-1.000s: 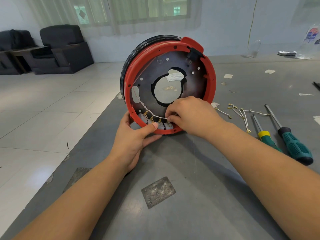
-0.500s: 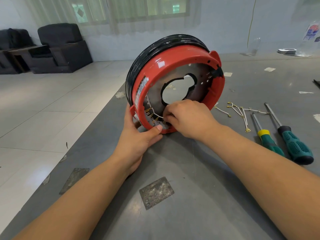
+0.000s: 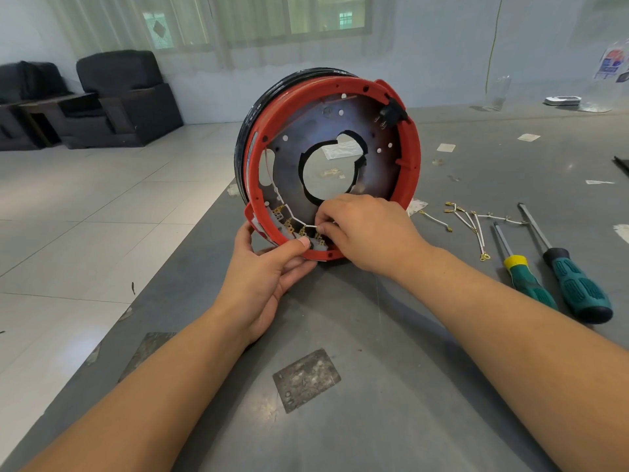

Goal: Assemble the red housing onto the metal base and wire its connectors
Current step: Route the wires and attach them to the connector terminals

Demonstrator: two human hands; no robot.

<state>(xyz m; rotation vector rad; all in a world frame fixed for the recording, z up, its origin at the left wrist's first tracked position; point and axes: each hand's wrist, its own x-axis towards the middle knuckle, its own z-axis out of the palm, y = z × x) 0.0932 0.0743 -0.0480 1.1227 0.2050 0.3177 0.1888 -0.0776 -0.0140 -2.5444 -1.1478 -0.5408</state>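
- The red housing stands on edge on the grey table, already seated around the metal base; its open face points toward the person and slightly right, so its axis runs roughly level, away from the viewer.
- The left hand grips the lowest part of the rim, thumb curled over the inner edge and the other fingers beneath. Judged purpose: to keep the upright ring from rolling while the connectors are worked.
- The right hand reaches inside the rim just right of the left thumb, fingertips pinching a thin white wire at the row of brass connectors.
- That connector row lies directly above the left thumb, held low and near for access.
- Spare wires and two screwdrivers lie right of the right hand, well apart from it.
- Judged stage: housing fitted, wiring under way.
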